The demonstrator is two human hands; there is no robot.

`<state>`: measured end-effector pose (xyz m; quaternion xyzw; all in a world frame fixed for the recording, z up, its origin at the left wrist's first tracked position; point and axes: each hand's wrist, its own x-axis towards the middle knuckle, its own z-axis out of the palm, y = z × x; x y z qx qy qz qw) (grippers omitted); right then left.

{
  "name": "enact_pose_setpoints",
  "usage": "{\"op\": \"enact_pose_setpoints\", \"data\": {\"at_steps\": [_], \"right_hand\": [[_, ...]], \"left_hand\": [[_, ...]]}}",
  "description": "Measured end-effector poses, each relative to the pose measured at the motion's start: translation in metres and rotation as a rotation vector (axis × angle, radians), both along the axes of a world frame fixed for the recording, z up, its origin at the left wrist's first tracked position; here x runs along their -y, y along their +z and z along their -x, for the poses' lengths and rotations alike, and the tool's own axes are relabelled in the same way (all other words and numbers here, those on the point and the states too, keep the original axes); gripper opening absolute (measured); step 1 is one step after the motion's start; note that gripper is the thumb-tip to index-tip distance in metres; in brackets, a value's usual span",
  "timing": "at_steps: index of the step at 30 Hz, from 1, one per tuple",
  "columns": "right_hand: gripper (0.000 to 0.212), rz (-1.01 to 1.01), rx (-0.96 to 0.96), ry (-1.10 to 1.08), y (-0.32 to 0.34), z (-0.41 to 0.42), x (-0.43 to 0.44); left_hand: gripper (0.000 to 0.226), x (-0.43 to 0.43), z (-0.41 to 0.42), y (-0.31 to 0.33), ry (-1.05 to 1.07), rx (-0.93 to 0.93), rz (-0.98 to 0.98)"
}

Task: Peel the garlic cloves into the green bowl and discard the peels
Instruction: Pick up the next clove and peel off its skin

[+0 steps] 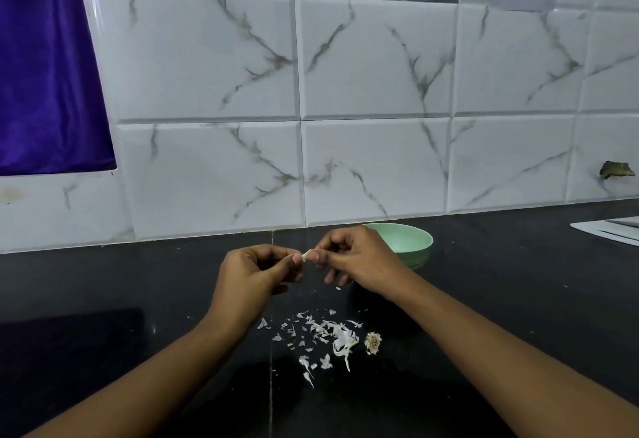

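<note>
Scattered white papery peels (325,337) litter the black desk (484,299), lower centre; above, left hand (252,271) and right hand (359,261) both pinch one pale garlic clove (306,255) near a round green bowl (413,240).

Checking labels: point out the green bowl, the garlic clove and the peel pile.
green bowl (406,239), head view, bare inner wall.
garlic clove (305,255), head view, exposed pale tip.
peel pile (340,337), head view, dense white middle.
</note>
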<state>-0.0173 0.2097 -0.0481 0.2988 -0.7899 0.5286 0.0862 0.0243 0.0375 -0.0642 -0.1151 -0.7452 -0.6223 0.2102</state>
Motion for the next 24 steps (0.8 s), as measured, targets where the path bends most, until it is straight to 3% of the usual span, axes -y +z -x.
{"op": "enact_pose_setpoints", "data": {"at_steps": [5, 12, 24], "right_hand": [[0.011, 0.012, -0.021, 0.032, -0.0053, -0.0015, 0.0057], [0.006, 0.012, -0.091, 0.091, -0.0040, -0.0025, 0.0047], [0.011, -0.154, -0.512, 0.000, -0.0031, 0.0020, -0.0013]], "left_hand": [[0.004, -0.0010, -0.0028, 0.0011, 0.062, -0.097, 0.153], [0.006, -0.0027, -0.0059, 0.0037, 0.039, -0.059, 0.099], [0.014, -0.0056, -0.0063, 0.0075, -0.028, 0.090, -0.041]]}}
